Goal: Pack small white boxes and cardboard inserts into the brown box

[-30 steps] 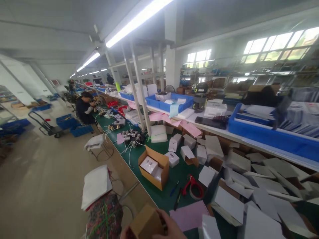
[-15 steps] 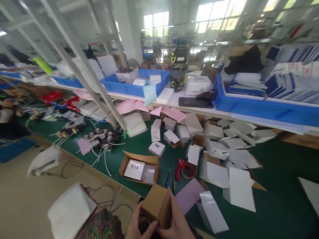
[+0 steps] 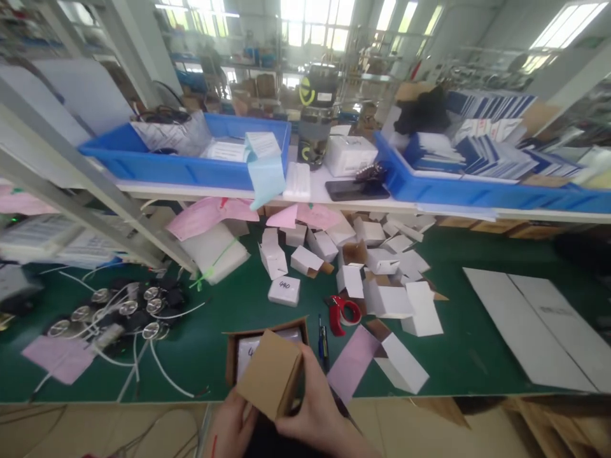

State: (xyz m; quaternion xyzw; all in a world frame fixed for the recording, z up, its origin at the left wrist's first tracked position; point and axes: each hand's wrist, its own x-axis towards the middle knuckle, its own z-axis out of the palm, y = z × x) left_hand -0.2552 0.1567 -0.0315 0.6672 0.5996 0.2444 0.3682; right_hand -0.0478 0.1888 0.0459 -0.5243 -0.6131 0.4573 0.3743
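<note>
A small brown cardboard box (image 3: 268, 372) is held between both my hands, tilted, above the near edge of the green table. My left hand (image 3: 231, 423) grips its lower left side, and my right hand (image 3: 315, 407) wraps its right side. Behind it stands an open brown carton (image 3: 231, 359) with white packs inside, partly covered by the held box. A white pack marked 440 (image 3: 284, 291) lies beyond the carton. To the right are pens (image 3: 323, 343), a red tape dispenser (image 3: 340, 316) and a pink sheet (image 3: 352, 362).
Several small white boxes (image 3: 389, 299) with open flaps are heaped right of centre. Wired metal parts (image 3: 128, 308) lie at left. Flat white cardboard (image 3: 529, 324) rests at right. Overhead, a shelf carries blue bins (image 3: 191, 168), a bottle (image 3: 315, 121) and a phone (image 3: 357, 190).
The view has swung to the right and come closer to the table. Both hands still hold the brown box, which is now in front of the open carton and turned to another angle.
</note>
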